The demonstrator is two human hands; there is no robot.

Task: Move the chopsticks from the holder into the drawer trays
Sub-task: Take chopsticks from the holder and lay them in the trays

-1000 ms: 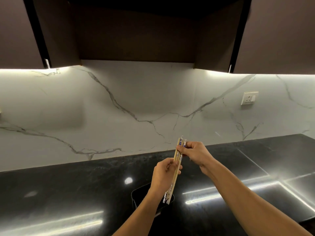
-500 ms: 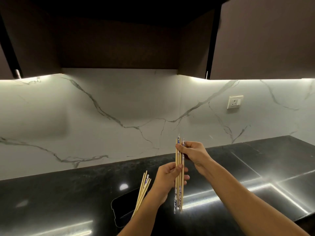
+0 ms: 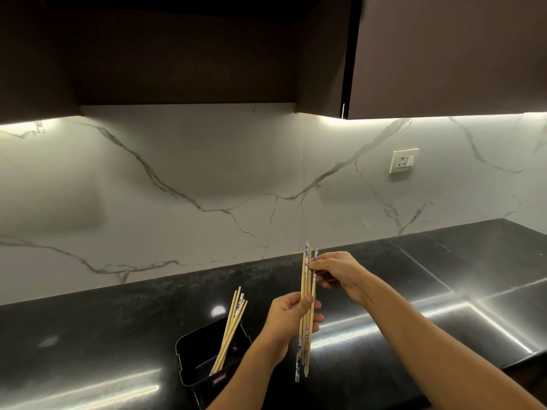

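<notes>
Counter [image 3: 103,321] is big, black and shiny, with the holder [image 3: 189,359] on it; some sticks [image 3: 231,329] lean inside. Left hand [image 3: 288,321] wraps a bunch of chopsticks [image 3: 306,309] upright, and right hand [image 3: 337,270] pinches their tops, maybe to line them up. No drawer shows.

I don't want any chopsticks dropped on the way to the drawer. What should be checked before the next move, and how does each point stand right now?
1. Bundle of chopsticks held by both hands: ok. The left hand wraps the middle and the right hand pinches near the top.
2. Bundle upright and clear of the counter: ok.
3. Ends aligned: not ok. The lower tips hang at different heights.
4. Holder emptied: not ok. Several remaining chopsticks lean inside it.
5. Drawer open and trays ready: cannot tell, neither is in view.
</notes>
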